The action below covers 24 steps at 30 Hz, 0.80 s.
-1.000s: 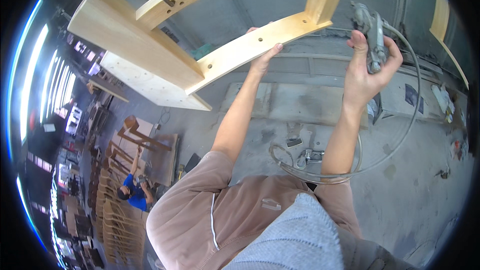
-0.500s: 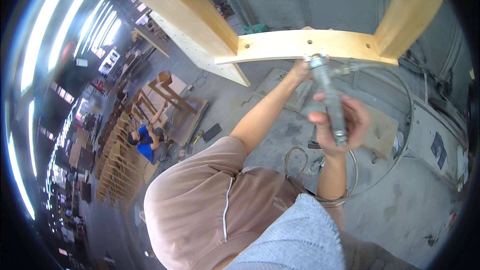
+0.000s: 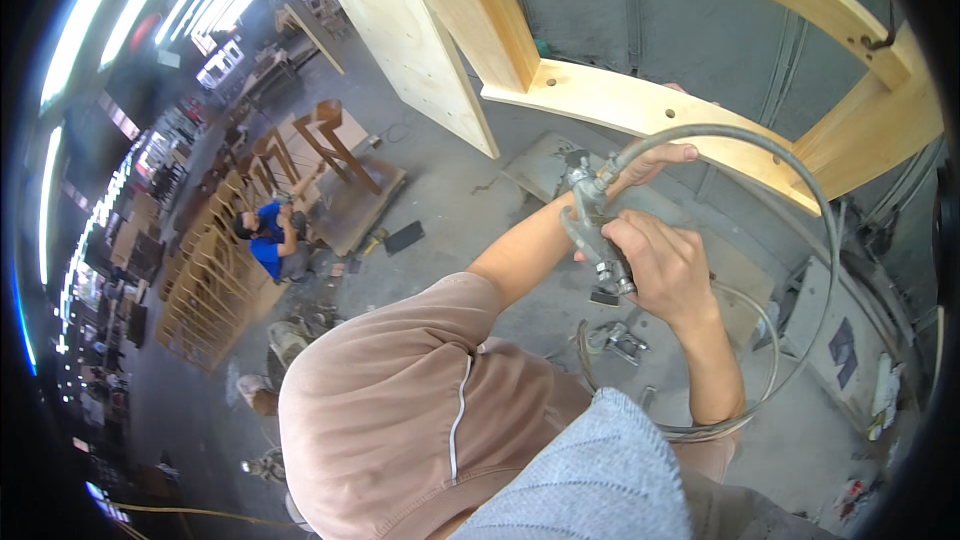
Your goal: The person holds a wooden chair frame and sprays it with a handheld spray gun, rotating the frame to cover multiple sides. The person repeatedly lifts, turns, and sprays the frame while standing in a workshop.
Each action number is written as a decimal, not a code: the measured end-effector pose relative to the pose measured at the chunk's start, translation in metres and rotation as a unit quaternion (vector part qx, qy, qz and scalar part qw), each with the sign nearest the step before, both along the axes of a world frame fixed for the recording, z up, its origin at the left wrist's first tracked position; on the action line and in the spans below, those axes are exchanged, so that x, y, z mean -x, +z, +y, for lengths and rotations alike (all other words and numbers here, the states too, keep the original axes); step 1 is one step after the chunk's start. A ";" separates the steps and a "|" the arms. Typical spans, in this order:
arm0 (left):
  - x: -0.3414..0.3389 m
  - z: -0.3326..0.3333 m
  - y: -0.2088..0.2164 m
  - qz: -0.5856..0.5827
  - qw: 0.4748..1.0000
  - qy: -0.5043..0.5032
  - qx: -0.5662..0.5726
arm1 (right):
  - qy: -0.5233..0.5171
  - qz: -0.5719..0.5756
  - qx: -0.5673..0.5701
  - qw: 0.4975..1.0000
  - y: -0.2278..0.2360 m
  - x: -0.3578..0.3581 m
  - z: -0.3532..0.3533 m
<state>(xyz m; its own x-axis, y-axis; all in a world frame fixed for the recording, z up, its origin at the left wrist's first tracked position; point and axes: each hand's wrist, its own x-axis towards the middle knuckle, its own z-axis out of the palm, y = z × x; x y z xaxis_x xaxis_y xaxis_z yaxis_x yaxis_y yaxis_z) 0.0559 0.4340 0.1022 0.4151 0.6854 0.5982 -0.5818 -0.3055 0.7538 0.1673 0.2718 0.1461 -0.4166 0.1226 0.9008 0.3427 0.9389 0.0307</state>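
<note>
My right hand (image 3: 662,265) is wrapped around a metal spray gun (image 3: 588,195), whose head points up and to the left. A grey hose (image 3: 815,210) runs from the gun's fitting in a loop past my right forearm. Beyond it, my left hand (image 3: 650,165) grips the curved lower rail of a pale wooden frame (image 3: 600,92), with the thumb on the near side and fingertips showing past the far edge. Several holes dot the rail. The gun is apart from the wood and partly overlaps my left forearm in view.
A pale board (image 3: 410,45) stands left of the frame. Below my hands, another metal fitting or gun (image 3: 625,342) lies near the floor. Further left, a person in blue (image 3: 270,240) crouches beside several wooden chair frames (image 3: 215,305). Grey metal panels (image 3: 690,15) rise behind the frame.
The spray gun has turned in my right hand, its head swinging left and its hose now crossing before the frame. The frame has shifted right and tilted in view; my left hand stays on its rail.
</note>
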 end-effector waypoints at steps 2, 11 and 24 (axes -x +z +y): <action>-0.003 0.003 0.001 -0.001 1.000 -0.005 0.002 | -0.028 -0.049 -0.061 0.997 0.020 -0.002 -0.002; 0.000 -0.004 0.012 -0.080 0.996 -0.031 -0.006 | -0.097 -0.175 -0.059 0.978 0.036 0.043 0.001; -0.027 0.028 0.012 -0.079 0.991 -0.105 -0.011 | -0.123 -0.021 -0.152 0.981 0.178 0.023 -0.077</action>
